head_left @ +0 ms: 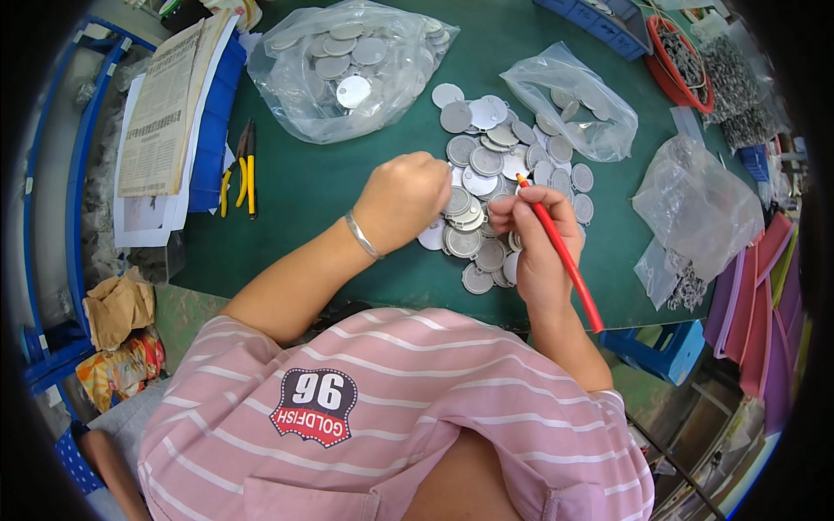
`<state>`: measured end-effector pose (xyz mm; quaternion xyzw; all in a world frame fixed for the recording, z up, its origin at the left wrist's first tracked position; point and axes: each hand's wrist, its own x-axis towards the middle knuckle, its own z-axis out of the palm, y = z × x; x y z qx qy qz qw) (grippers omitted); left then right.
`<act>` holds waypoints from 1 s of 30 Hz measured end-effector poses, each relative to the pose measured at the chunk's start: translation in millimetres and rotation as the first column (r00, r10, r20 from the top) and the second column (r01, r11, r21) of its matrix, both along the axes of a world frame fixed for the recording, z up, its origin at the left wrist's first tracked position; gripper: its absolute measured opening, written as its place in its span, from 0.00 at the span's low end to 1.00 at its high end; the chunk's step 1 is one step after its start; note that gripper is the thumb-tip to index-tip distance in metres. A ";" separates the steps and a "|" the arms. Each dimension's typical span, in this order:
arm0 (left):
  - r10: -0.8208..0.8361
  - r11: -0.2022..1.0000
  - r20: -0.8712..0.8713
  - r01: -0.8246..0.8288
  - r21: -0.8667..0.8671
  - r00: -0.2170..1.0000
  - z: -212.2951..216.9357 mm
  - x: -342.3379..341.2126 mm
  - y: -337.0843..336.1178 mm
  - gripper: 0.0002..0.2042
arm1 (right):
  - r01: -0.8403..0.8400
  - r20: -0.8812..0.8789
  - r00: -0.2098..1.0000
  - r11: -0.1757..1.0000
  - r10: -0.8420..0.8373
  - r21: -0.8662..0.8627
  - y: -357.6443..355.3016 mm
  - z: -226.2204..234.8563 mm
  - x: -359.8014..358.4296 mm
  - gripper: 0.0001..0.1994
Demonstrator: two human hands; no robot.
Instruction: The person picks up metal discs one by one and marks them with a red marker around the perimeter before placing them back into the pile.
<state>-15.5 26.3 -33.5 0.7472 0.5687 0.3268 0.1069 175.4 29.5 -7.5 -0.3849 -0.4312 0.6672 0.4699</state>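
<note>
A red pencil (569, 265) rests in my right hand (540, 273), its sharpened tip pointing away from me and its long end slanting back to the right. The fingers of that hand are bent above a heap of round grey metal discs (486, 161), several with small loops on the rim. My left hand (401, 201), with a silver bracelet at the wrist, is closed into a fist at the heap's left edge. Whatever it may hold is hidden. The discs overlap loosely, some with a raised pattern and others plain and pale.
On the green table (313, 187) lie a large clear bag of discs (347, 74), a smaller bag (578, 104) and a bag of small metal parts (695, 200). Yellow-handled pliers (243, 174) lie left, beside a blue bin (217, 122). A red basket (682, 65) stands far right.
</note>
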 end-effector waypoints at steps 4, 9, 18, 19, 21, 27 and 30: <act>0.048 0.988 0.353 0.007 -0.152 0.934 18.1 -1.2 -6.4 0.05 | -0.030 0.107 0.994 0.996 0.021 0.087 1.8 -3.5 -12.1 0.09; 0.234 0.868 0.669 0.158 -0.471 0.706 38.1 13.0 -20.0 0.07 | -0.100 0.118 0.988 0.995 0.097 0.025 0.6 -1.5 -11.3 0.09; 0.462 0.804 0.850 0.286 -0.522 0.253 28.8 16.8 -24.4 0.09 | 0.002 0.010 1.000 0.999 -0.003 0.043 -5.8 0.1 -14.9 0.05; 0.467 0.807 0.853 0.282 -0.519 0.233 27.7 16.3 -25.0 0.09 | 0.015 0.041 0.999 0.999 -0.016 0.037 -6.0 0.9 -13.8 0.07; 0.490 0.793 0.846 0.297 -0.532 0.209 28.6 14.8 -26.2 0.10 | 0.025 0.155 0.987 0.997 -0.036 0.074 -5.7 -1.1 -9.7 0.13; 0.501 0.786 0.834 0.283 -0.550 0.230 26.1 15.6 -27.3 0.12 | 0.122 0.181 0.967 0.949 -0.180 0.291 -12.0 -3.1 -5.4 0.11; 0.489 0.796 0.834 0.261 -0.547 0.257 25.1 15.9 -28.0 0.11 | 0.147 0.074 0.980 0.922 -0.185 0.358 -15.1 -5.6 -7.9 0.06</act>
